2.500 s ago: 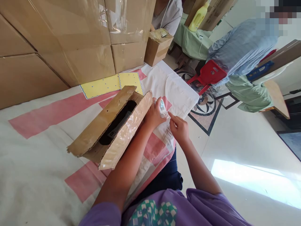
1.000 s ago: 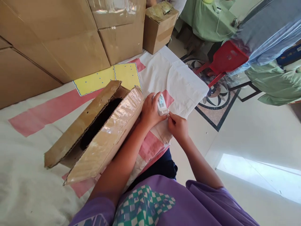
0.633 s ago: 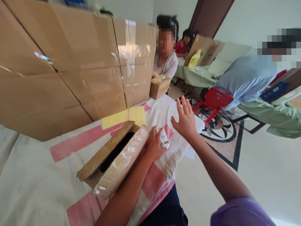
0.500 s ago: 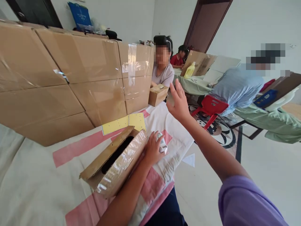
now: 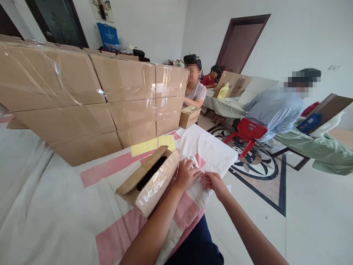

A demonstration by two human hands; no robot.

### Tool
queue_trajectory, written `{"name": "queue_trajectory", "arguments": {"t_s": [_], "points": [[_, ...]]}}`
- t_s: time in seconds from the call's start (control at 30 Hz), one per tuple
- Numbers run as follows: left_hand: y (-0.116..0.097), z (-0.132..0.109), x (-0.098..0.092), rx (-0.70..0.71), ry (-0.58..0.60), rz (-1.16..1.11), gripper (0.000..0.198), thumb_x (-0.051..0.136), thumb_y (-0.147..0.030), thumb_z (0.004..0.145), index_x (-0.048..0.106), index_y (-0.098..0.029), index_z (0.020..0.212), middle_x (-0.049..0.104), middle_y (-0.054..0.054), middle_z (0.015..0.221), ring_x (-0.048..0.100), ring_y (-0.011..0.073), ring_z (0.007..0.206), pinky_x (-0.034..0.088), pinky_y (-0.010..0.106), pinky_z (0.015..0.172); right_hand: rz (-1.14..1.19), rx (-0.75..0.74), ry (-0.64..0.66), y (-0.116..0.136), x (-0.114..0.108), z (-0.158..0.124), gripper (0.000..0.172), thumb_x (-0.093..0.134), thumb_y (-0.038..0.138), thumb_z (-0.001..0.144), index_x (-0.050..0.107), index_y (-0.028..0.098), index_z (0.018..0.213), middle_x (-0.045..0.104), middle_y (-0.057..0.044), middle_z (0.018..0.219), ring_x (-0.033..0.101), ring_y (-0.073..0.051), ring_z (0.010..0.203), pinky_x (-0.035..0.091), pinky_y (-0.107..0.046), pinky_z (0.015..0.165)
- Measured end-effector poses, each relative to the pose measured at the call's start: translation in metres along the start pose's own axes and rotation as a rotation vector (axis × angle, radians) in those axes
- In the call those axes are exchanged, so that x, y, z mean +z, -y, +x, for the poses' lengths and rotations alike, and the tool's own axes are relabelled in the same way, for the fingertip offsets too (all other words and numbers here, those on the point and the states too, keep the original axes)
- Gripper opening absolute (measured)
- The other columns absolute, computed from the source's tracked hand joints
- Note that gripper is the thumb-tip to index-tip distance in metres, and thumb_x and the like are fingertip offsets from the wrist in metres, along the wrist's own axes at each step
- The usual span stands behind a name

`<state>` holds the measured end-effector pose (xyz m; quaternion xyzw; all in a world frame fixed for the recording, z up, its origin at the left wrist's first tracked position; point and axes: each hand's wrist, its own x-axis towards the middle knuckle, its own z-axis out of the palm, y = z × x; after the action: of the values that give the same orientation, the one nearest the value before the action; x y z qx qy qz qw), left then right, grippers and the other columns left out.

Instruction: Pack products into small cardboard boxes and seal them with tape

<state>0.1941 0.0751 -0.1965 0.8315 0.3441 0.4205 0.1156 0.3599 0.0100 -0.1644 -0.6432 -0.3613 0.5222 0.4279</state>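
Observation:
My left hand [image 5: 188,174] is wrapped round a small white item [image 5: 194,159], mostly hidden behind the fingers, at the right side of the open cardboard box. Close beside it, my right hand [image 5: 211,182] has its fingers bent together near the left fingertips; whether anything is between them is too small to tell. The cardboard box [image 5: 158,184], with a dark slot and shiny tape, lies on the cloth-covered table [image 5: 68,221]. Just behind this box is a yellow dotted sheet [image 5: 143,146].
Stacked taped cartons [image 5: 129,84] line the table's back left. A smaller box [image 5: 189,116] stands at the far corner, in front of a seated person [image 5: 195,92]. Another person [image 5: 278,110] sits on a red chair [image 5: 251,129] at the right.
My right hand has come down from its raised, spread position to meet my left hand, and its fingers have closed. The view has shifted, so the box appears further right.

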Motion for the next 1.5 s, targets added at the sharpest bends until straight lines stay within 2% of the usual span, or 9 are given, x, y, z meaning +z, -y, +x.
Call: {"name": "queue_trajectory", "arguments": {"t_s": [0.23, 0.37, 0.47, 0.6, 0.7, 0.87, 1.03, 1.23, 1.5], "points": [[0.000, -0.001, 0.003, 0.058, 0.070, -0.006, 0.013, 0.072, -0.034, 0.097, 0.084, -0.035, 0.093, 0.074, 0.006, 0.107, 0.058, 0.0282, 0.107, 0.048, 0.047, 0.093, 0.073, 0.186, 0.160, 0.015, 0.008, 0.014, 0.047, 0.041, 0.049, 0.100, 0.064, 0.016, 0.074, 0.066, -0.007, 0.064, 0.049, -0.013, 0.037, 0.036, -0.027, 0.039], [0.003, 0.002, 0.001, 0.106, 0.139, -0.071, 0.014, 0.071, -0.037, 0.099, 0.085, -0.035, 0.094, 0.077, 0.003, 0.096, 0.063, 0.0255, 0.107, 0.045, 0.046, 0.100, 0.102, 0.179, 0.183, 0.016, 0.009, 0.014, 0.032, 0.059, 0.043, 0.087, 0.052, 0.020, 0.066, 0.046, 0.004, 0.051, 0.030, -0.007, 0.037, 0.021, -0.022, 0.040], [0.005, 0.005, -0.004, 0.092, 0.184, -0.177, 0.023, 0.068, -0.045, 0.101, 0.084, -0.029, 0.097, 0.079, 0.004, 0.090, 0.069, 0.0240, 0.099, 0.045, 0.045, 0.103, 0.127, 0.151, 0.205, 0.014, 0.011, 0.011, 0.038, 0.070, 0.043, 0.076, 0.043, 0.022, 0.059, 0.031, 0.010, 0.048, 0.019, -0.004, 0.042, 0.011, -0.022, 0.043], [0.012, 0.008, -0.006, -0.033, 0.137, -0.176, 0.054, 0.080, -0.058, 0.087, 0.074, -0.023, 0.128, 0.074, 0.013, 0.129, 0.066, 0.0313, 0.124, 0.048, 0.046, 0.110, 0.165, 0.122, 0.191, 0.007, 0.013, 0.008, 0.042, 0.077, 0.049, 0.074, 0.052, 0.019, 0.060, 0.027, 0.011, 0.051, 0.019, -0.004, 0.045, 0.008, -0.024, 0.046], [0.020, 0.008, 0.001, -0.049, 0.216, -0.112, 0.094, 0.088, -0.058, 0.078, 0.051, -0.021, 0.155, 0.047, 0.020, 0.163, 0.042, 0.0379, 0.154, 0.039, 0.054, 0.123, 0.151, 0.134, 0.178, 0.004, 0.014, 0.007, 0.039, 0.078, 0.052, 0.074, 0.068, 0.015, 0.074, 0.031, 0.011, 0.050, 0.018, -0.004, 0.045, 0.007, -0.025, 0.047], [0.031, 0.001, 0.014, -0.059, 0.252, -0.087, 0.111, 0.090, -0.056, 0.074, 0.033, -0.022, 0.163, 0.023, 0.021, 0.174, 0.014, 0.0441, 0.164, 0.030, 0.061, 0.128, 0.139, 0.113, 0.167, 0.005, 0.013, 0.007, 0.039, 0.078, 0.053, 0.073, 0.072, 0.015, 0.073, 0.026, 0.011, 0.050, 0.019, -0.004, 0.044, 0.009, -0.026, 0.047], [0.039, -0.002, 0.019, -0.031, 0.200, -0.071, 0.107, 0.085, -0.061, 0.078, 0.033, -0.021, 0.162, 0.034, 0.020, 0.167, 0.028, 0.0434, 0.159, 0.030, 0.058, 0.129, 0.111, 0.092, 0.194, 0.007, 0.011, 0.005, 0.042, 0.077, 0.053, 0.080, 0.078, 0.012, 0.084, 0.040, 0.005, 0.055, 0.027, -0.005, 0.049, 0.013, -0.027, 0.049], [0.046, -0.001, 0.023, 0.031, 0.154, -0.042, 0.093, 0.069, -0.067, 0.091, 0.030, -0.023, 0.163, 0.036, 0.019, 0.164, 0.032, 0.0410, 0.157, 0.028, 0.056, 0.130, 0.117, 0.083, 0.201, 0.003, 0.011, 0.006, 0.037, 0.074, 0.051, 0.084, 0.079, 0.014, 0.079, 0.033, 0.007, 0.053, 0.029, -0.007, 0.049, 0.020, -0.027, 0.049], [0.047, 0.002, 0.018, -0.016, 0.201, -0.057, 0.093, 0.066, -0.075, 0.090, 0.033, -0.026, 0.162, 0.039, 0.019, 0.162, 0.035, 0.0412, 0.155, 0.030, 0.055, 0.129, -0.031, 0.053, 0.183, -0.005, 0.009, 0.003, 0.033, 0.066, 0.048, 0.089, 0.077, 0.017, 0.082, 0.045, 0.005, 0.050, 0.043, -0.011, 0.046, 0.031, -0.028, 0.049]]}}
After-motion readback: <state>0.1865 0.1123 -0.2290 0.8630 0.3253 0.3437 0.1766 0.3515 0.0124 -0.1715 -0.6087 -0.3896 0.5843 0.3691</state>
